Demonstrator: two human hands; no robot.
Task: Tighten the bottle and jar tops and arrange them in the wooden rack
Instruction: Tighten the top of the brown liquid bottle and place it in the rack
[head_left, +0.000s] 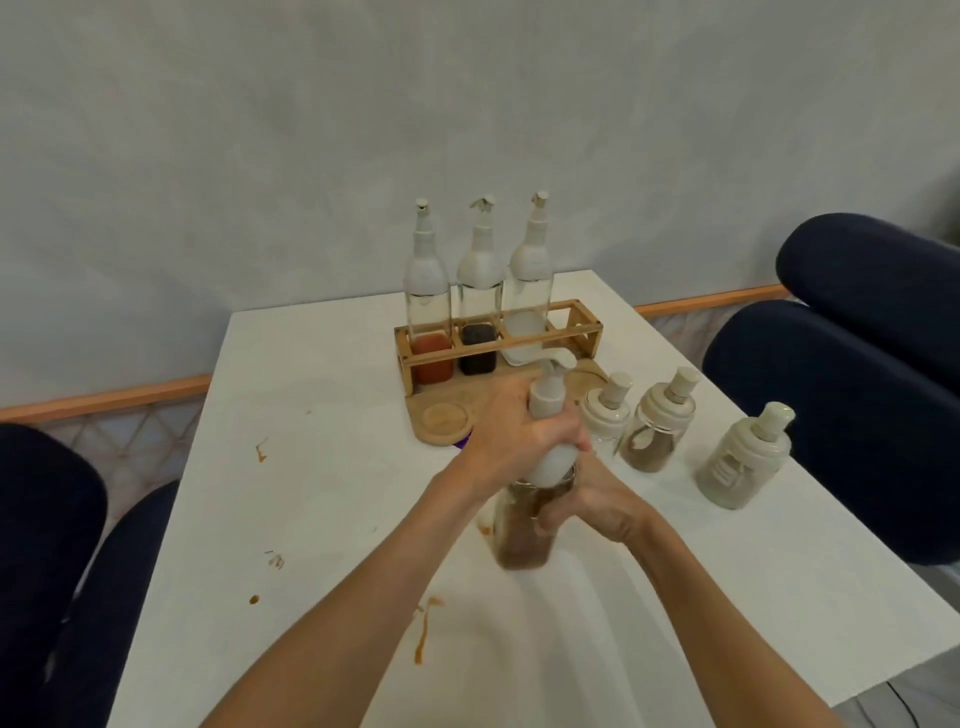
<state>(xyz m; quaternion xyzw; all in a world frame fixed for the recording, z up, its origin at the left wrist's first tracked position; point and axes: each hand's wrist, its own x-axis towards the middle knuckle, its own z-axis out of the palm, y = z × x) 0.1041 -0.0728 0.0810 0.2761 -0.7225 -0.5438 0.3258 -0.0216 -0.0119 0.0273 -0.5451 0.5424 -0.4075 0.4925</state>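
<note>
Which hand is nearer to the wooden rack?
Left. The left hand grips the bottle top just in front of the rack; the right hand holds the bottle lower down, farther from the rack.

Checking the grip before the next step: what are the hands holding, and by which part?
Both hold one bottle of brown stuff. The left hand grips its white top; the right hand grips the glass body.
</note>
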